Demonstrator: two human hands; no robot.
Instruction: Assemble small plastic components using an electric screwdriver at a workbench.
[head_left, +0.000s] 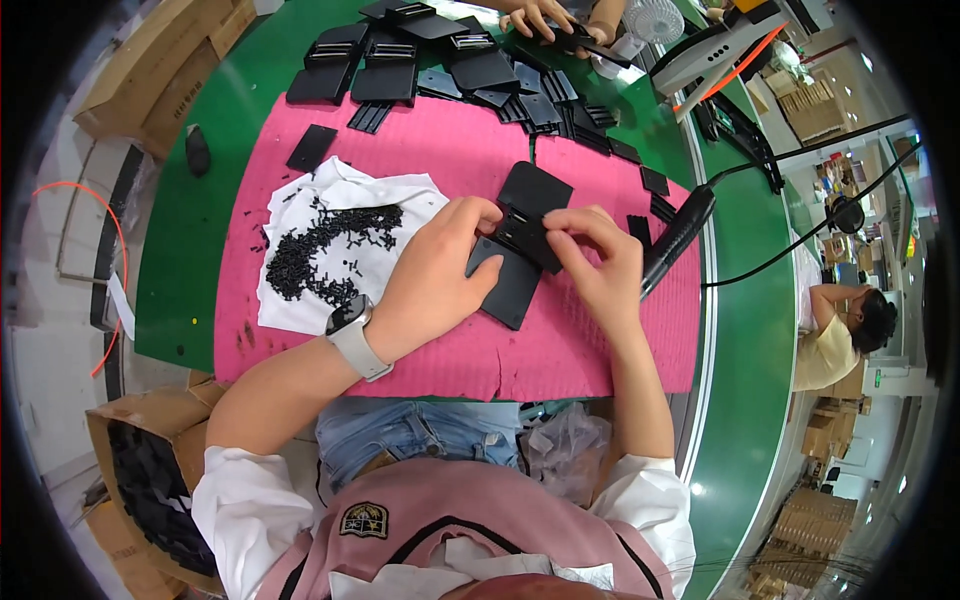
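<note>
Black hinged plastic part [520, 245], flat and matte with two square-cornered plates, lies on the pink ribbed foam mat [450, 140] in the head view. The left hand [435, 275] clamps its lower plate, and the right hand [595, 255] pinches its middle joint with fingertips together. Left of the part, small black screws [325, 250] are heaped on a crumpled white cloth [345, 190]. Right of it lies a black electric screwdriver [678, 238]. Beyond it, similar black plates [400, 65] crowd the smooth green table [185, 230].
</note>
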